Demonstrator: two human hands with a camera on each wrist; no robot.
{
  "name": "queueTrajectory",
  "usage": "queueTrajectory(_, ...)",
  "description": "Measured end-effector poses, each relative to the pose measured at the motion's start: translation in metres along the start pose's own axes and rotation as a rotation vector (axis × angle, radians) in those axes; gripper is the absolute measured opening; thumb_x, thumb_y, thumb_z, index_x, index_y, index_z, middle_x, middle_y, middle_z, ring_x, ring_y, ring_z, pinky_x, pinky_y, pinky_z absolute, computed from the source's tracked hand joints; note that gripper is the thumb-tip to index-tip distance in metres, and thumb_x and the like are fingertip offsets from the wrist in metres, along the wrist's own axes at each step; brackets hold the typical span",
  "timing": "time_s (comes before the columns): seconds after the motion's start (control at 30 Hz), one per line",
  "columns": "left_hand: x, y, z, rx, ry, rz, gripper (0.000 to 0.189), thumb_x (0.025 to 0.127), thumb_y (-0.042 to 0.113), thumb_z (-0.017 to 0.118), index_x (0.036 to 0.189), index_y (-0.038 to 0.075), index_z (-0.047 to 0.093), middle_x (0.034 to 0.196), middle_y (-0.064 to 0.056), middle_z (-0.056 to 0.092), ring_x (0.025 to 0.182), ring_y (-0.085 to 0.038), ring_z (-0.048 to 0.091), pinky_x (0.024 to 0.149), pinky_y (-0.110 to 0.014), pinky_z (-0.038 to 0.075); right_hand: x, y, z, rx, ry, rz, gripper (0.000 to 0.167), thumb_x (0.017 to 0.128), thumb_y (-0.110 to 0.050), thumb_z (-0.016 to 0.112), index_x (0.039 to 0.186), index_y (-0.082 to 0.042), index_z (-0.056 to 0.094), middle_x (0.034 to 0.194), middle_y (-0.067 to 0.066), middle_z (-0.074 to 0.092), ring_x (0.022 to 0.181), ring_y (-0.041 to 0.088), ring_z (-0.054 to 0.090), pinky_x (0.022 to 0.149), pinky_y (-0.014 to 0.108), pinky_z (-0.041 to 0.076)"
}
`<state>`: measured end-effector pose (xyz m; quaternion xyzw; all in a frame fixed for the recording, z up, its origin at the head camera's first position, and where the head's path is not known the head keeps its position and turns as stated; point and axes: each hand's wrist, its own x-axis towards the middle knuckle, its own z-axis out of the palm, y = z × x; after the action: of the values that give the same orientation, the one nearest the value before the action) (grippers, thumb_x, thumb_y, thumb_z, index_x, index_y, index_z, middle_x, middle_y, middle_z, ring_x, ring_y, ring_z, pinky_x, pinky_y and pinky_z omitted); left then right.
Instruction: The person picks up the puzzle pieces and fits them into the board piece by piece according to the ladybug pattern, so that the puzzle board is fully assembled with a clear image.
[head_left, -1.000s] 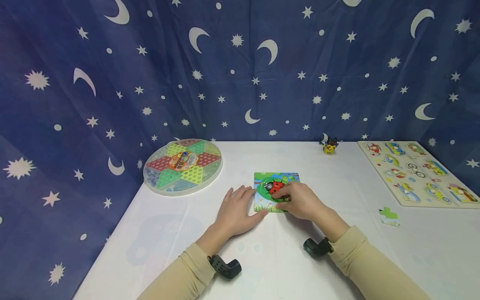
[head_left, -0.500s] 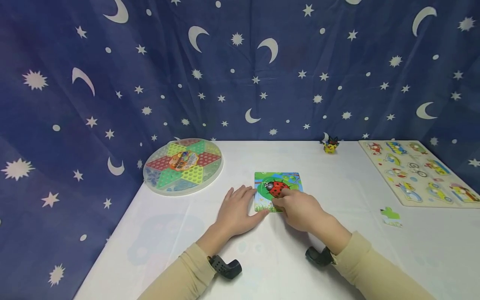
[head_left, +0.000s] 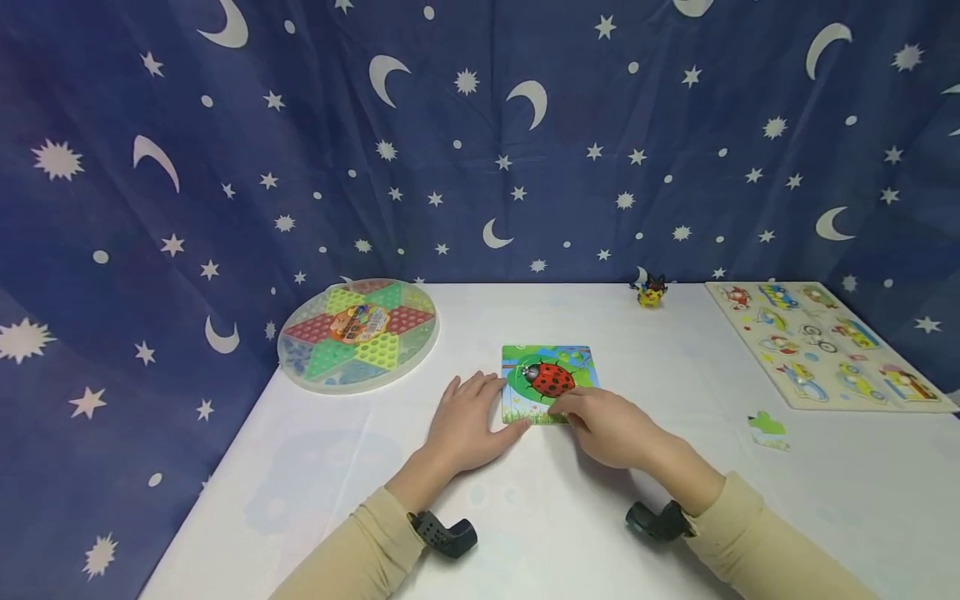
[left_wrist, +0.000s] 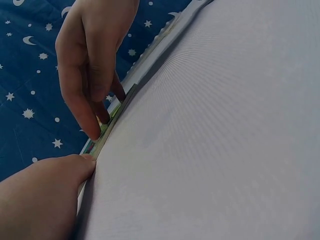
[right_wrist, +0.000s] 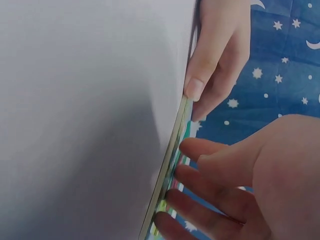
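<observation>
A small square ladybug jigsaw puzzle lies flat on the white table. My left hand rests at its near left corner, fingers extended along the left side and thumb against the near edge. Bent over the lower right part of the board, my right hand touches the picture with its fingertips and hides that corner. In the right wrist view, the right fingertips are spread along the puzzle's surface, with no piece showing between them. A loose green and white puzzle piece lies off to the right.
A round Chinese checkers board lies at the back left. Farther right are a small yellow figurine and a wooden vehicle puzzle board. Behind the table hangs a blue curtain with moons and stars.
My right fingers have slid down over the puzzle toward its near edge, uncovering more of the ladybug. The left hand keeps its place at the corner. The head view has shifted slightly.
</observation>
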<state>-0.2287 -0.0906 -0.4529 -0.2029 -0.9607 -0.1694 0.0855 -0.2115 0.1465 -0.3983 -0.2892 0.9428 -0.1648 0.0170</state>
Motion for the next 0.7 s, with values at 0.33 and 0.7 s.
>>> queueTrajectory(0.33, -0.0002, -0.0006, -0.0010, -0.017, 0.021, 0.010, 0.074, 0.094, 0.062, 0.060, 0.147, 0.010, 0.055, 0.150, -0.010, 0.053, 0.145, -0.031, 0.040, 0.123, -0.053, 0.021, -0.0044, 0.0086, -0.0022, 0.063, 0.010, -0.040, 0.028, 0.095, 0.006, 0.060, 0.116, -0.008, 0.074, 0.114, 0.001, 0.071, 0.111, 0.025, 0.065, 0.099, 0.048, 0.054)
queueTrajectory(0.7, -0.0020, 0.0002, -0.0016, -0.021, 0.012, 0.009, 0.074, 0.094, 0.061, 0.060, 0.147, 0.010, 0.054, 0.150, -0.010, 0.053, 0.145, -0.031, 0.040, 0.123, -0.054, 0.021, -0.0066, 0.0101, 0.0019, 0.089, 0.002, -0.020, 0.033, 0.096, 0.004, 0.064, 0.125, -0.009, 0.072, 0.122, 0.002, 0.070, 0.116, 0.026, 0.064, 0.102, 0.050, 0.052)
